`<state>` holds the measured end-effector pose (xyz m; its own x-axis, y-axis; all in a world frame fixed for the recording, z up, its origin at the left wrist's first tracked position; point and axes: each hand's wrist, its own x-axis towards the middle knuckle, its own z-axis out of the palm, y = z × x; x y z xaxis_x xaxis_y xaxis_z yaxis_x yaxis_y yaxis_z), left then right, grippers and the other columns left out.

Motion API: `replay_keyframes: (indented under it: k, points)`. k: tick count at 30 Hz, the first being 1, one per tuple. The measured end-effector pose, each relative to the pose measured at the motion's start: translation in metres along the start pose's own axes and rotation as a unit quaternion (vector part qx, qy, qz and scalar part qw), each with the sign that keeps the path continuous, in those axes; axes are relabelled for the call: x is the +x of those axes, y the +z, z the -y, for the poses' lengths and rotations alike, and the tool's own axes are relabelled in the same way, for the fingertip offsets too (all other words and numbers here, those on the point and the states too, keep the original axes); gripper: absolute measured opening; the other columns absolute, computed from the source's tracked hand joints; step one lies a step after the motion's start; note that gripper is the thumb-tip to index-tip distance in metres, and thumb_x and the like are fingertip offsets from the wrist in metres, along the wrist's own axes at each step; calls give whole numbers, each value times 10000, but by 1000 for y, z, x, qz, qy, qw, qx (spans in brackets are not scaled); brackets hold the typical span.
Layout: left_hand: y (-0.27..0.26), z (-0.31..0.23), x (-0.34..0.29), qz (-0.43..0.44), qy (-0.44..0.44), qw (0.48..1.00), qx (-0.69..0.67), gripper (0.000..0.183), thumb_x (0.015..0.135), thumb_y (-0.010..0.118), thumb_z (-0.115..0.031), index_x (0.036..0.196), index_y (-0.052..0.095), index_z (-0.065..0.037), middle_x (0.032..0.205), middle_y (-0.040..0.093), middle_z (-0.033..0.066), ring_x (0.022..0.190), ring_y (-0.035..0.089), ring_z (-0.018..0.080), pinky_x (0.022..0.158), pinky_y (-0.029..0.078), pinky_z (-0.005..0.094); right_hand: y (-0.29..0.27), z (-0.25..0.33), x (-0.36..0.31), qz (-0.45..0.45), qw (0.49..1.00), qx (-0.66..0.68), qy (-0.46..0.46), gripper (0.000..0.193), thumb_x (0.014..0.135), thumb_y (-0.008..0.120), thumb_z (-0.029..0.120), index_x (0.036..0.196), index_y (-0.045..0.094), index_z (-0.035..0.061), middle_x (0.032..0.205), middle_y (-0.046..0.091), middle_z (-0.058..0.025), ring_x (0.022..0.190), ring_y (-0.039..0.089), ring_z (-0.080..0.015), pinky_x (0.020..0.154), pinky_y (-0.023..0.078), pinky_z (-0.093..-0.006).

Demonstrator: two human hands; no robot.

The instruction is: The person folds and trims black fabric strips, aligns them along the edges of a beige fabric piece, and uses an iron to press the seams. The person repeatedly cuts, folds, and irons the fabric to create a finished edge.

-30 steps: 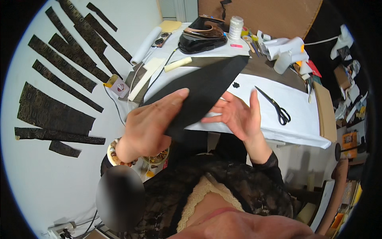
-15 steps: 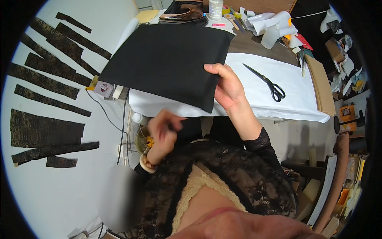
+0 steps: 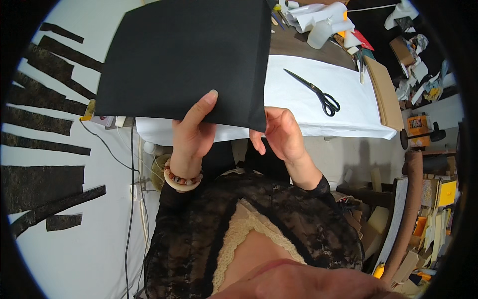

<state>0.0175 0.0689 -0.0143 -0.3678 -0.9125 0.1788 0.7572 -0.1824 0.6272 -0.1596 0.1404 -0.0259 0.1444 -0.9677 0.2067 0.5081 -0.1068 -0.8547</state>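
A large black sheet [image 3: 179, 60], stiff and flat with a narrow folded strip along its right side, is held up in front of me over the table. My left hand [image 3: 196, 127] grips its lower edge, thumb on top and fingers hidden beneath. At the lower right corner my right hand [image 3: 288, 134] is closed loosely round the sheet's edge, its fingers curled and partly behind it. To the right of the sheet, black-handled scissors [image 3: 318, 94] lie on white paper [image 3: 348, 112], apart from both hands.
Dark patterned strips [image 3: 45, 144] lie on the white surface at left. A brown board [image 3: 383, 94] borders the paper at right. Behind are a translucent bottle [image 3: 319, 34] and white rolls [image 3: 318, 15]. A cable [image 3: 132, 169] hangs at left; shelves of scraps [image 3: 438, 214] stand at right.
My left hand has risen to the sheet and taken hold of its lower edge. My right hand has slid down to the lower right corner. The sheet sits further left and nearer in view.
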Motion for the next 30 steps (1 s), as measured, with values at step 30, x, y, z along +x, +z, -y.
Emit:
replay_keyframes:
  k: [30]
  points:
    - [14,-11,-44,-92,-193,953,-213,321,941,510,-82,1213,520,87,1181,626,169,1094,624,287,959,497,467,24,-6,-27,19,990,130,45,273,978,546,70,712,488,55,574,433,32,506,327,-43,480,255,-228]
